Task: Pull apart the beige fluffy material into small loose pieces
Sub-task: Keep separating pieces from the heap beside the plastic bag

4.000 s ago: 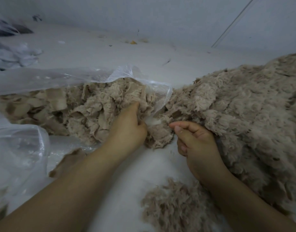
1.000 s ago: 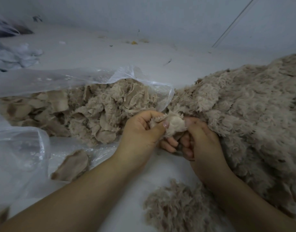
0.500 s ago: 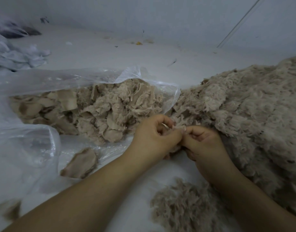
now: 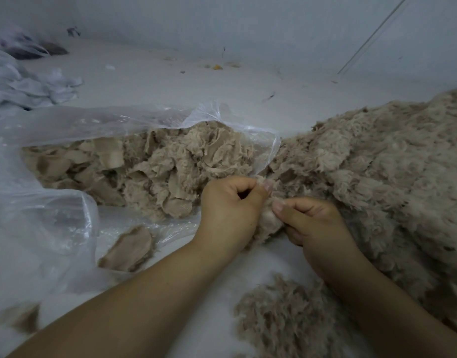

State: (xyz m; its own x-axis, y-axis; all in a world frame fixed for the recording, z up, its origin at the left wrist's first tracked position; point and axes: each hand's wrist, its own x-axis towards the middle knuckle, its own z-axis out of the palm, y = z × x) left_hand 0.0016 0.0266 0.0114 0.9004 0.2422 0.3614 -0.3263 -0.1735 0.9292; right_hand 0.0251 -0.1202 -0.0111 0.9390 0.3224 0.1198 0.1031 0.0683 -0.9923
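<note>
— Two hands at centre frame: my left hand (image 4: 231, 210) and right hand (image 4: 312, 226) meet over one small tuft (image 4: 268, 220) of the beige fluffy material. What is each grip doing?

— Both are closed down narrow. On the left, thumb and curled fingers pinch the tuft's far edge; on the right, the thumb (image 4: 286, 214) presses it against the fingers below. The two pinches sit almost touching.

— Where does the rest of it lie?

— Most sits in a large heap (image 4: 377, 177) to the right, touching my right wrist. More chunks fill the open clear plastic bag (image 4: 119, 125) to the left, and a loose shredded pile (image 4: 279, 313) lies near me on the white surface (image 4: 170, 81). One flat scrap (image 4: 129, 249) rests on the plastic.

— How will it handle?

— Light and soft, I judge, with no stiffness; it looks to give way along its fibres. It should not slip, as the fuzz catches skin. I would take hold at the tuft's thin edge, pinches close together, and draw them apart sideways.
</note>
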